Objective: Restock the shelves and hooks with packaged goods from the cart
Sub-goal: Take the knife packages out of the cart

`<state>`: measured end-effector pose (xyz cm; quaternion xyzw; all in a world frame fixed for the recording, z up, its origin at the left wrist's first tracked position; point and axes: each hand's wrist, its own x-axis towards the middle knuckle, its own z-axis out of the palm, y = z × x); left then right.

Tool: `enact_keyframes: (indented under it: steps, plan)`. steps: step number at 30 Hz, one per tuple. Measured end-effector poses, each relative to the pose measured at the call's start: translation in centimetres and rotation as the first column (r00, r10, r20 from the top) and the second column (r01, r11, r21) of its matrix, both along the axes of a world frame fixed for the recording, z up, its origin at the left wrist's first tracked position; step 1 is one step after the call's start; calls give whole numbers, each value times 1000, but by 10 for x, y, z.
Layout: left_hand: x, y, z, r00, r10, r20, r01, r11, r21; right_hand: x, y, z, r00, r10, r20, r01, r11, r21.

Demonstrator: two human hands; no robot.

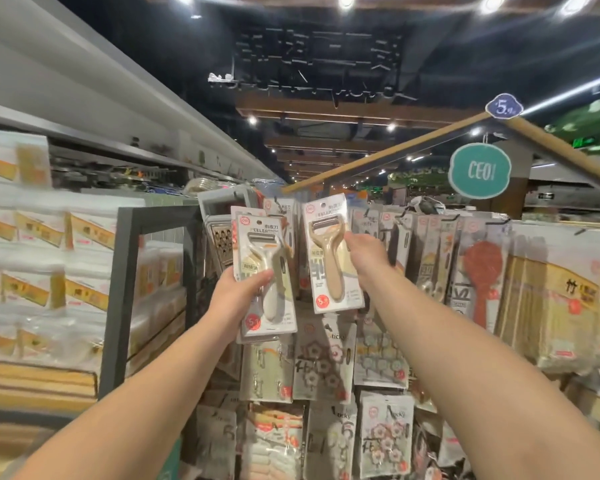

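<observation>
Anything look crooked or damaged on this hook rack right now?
Nothing looks damaged. The tan peeler pack in the right hand tilts slightly near the top hooks, apparently mid-hanging. The left hand holds a small stack of white peeler packs.

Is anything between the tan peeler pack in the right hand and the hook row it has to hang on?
Nothing separate blocks it. The right hand holds the tan peeler pack right against the hanging packs. Whether its hook is free is hidden behind the pack.

Hanging packets [388, 348] crowd the hook wall edge to edge; open air remains only before them.
</observation>
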<state>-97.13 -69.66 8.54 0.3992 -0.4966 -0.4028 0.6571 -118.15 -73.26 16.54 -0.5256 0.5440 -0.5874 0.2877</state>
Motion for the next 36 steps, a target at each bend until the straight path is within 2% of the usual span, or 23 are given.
enact_keyframes:
  steps: [13,16,18,19,21,23,25,27,31,34,36]
  plan:
    - [13,-23,-2,997,-67,24,67,998,1,18,-18,14,990,-94,109,82,990,113]
    - [10,-24,-2,996,-90,13,90,996,-10,16,-17,8,984,-105,144,92,991,96]
    - [6,-23,-1,992,-125,-1,125,992,-23,14,-13,-1,992,-106,62,104,994,35]
    - [4,-23,0,989,-147,-11,146,989,-21,15,-8,-7,996,-87,-13,86,996,-10]
    - [-3,-24,1,978,-201,-49,200,980,-22,18,9,-19,990,79,-119,-83,996,-30]
    - [-10,-24,4,970,-224,-97,222,975,-26,21,23,-29,932,348,-100,-338,936,101]
    - [-18,-24,6,968,-226,-108,224,974,-29,20,26,-39,875,453,-170,-420,886,199]
    - [-26,-26,7,970,-219,-105,218,976,-27,19,26,-43,875,430,-221,-395,899,188]
    - [-40,-21,12,954,-257,-156,258,966,-12,16,31,-43,937,314,-155,-287,942,174]
    - [-47,-25,17,953,-267,-141,265,964,-40,13,27,-45,968,246,-57,-236,962,140]
    - [-50,-25,21,954,-251,-166,249,968,-37,9,29,-44,973,222,-67,-213,969,123]
